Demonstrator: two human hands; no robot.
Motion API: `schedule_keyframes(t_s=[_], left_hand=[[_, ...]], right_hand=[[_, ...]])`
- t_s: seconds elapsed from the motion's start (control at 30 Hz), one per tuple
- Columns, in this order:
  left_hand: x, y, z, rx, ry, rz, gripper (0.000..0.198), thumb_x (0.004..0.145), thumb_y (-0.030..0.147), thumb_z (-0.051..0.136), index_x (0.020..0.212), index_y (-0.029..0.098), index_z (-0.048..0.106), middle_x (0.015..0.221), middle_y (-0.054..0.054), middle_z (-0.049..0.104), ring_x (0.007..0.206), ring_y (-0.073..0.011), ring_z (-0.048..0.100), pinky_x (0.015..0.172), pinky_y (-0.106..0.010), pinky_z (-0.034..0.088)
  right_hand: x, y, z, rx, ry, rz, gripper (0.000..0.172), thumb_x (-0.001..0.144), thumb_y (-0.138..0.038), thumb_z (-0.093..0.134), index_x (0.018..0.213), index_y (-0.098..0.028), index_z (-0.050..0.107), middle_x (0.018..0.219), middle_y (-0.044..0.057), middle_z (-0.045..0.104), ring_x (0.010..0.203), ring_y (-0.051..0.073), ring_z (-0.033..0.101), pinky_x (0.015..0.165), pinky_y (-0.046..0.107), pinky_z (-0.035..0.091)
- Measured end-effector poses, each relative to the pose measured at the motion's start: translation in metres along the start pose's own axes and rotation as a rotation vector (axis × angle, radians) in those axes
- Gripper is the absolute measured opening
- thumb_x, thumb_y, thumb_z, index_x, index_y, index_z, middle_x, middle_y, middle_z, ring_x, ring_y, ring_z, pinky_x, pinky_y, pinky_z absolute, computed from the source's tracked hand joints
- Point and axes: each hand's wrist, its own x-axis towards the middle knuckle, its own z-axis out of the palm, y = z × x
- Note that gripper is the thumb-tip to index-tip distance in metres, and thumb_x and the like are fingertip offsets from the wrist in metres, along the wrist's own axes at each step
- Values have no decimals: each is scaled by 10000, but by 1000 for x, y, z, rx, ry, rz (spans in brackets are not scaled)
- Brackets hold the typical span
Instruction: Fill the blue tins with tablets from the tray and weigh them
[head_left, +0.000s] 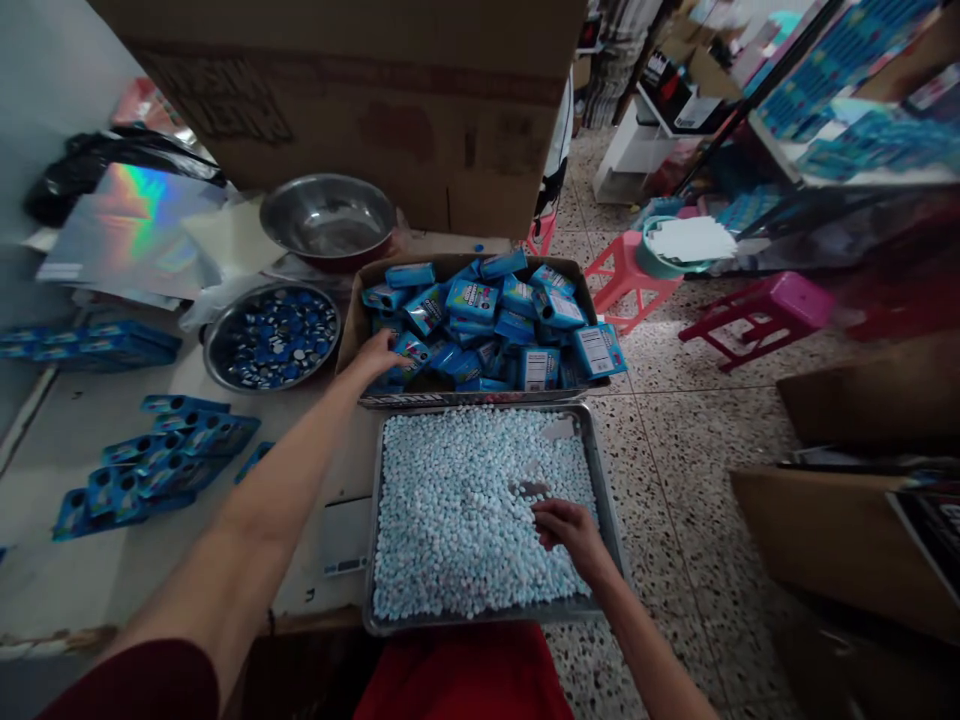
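My left hand (377, 353) reaches into the near left corner of a cardboard box (352, 322) full of small blue packets (474, 298), fingers curled onto one packet. My right hand (568, 525) rests in a metal tray (609, 498) filled with small pale blue and white pellets (461, 510); its fingers are bent down into the pellets, and whether they hold any is hidden. The tray sits directly in front of me, with the box just behind it.
A metal bowl of blue caps (272, 334) stands left of the box, an empty steel bowl (328, 215) behind it. Blue packets (161, 460) lie on the table at left. A large carton (375, 100) rises behind. Pink stools (757, 312) stand on the floor at right.
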Motion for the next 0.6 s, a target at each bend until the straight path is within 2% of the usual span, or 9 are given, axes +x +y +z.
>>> schedule_keyframes(t_s=[0.07,0.13,0.17,0.23,0.33,0.43,0.6], left_hand=[[-36,-4,-20,-58,179,93,567,558,291,895,1046,166,635,1015,-60,690,969,-249,650,906,-363,527],[-83,-5,-30,-182,283,226,638,644,346,860,1199,201,581,1107,-53,665,1018,-223,645,939,-354,530],[-109,-5,-31,-257,290,284,650,689,367,835,1255,218,552,1136,-51,658,1032,-214,648,946,-350,533],[-161,-3,-21,-357,224,327,607,747,390,795,1276,233,542,1154,-51,663,1053,-212,654,951,-352,536],[-224,-1,11,-399,139,245,490,777,379,764,1203,219,584,1110,-53,684,1038,-228,660,943,-369,532],[-258,-2,41,-404,130,159,419,783,342,741,1157,211,604,1090,-52,682,1015,-232,652,947,-376,516],[-273,-7,64,-376,42,152,325,759,239,684,1077,204,623,1066,-40,669,992,-213,636,922,-348,497]], right_hand=[[-14,-23,-2,-1,-30,-2,426,663,-487,882,868,-129,774,598,13,659,485,120,584,474,234,473],[-26,-52,-1,-16,-87,-15,392,690,-461,873,884,-133,779,620,13,667,488,111,586,470,222,466],[-31,-67,-1,-30,-118,-25,380,701,-451,869,890,-133,782,624,13,669,486,106,587,469,217,464],[-39,-95,2,-62,-165,-50,368,711,-440,865,901,-133,787,620,13,674,483,101,588,472,211,470],[-43,-127,7,-109,-200,-84,367,703,-431,869,905,-136,787,614,15,683,479,97,592,480,209,487],[-35,-143,11,-175,-222,-90,376,688,-429,866,908,-137,781,618,17,691,484,101,603,474,210,494],[-12,-143,20,-379,-193,-127,303,704,-398,821,869,-149,774,582,6,671,479,116,602,464,231,493]])
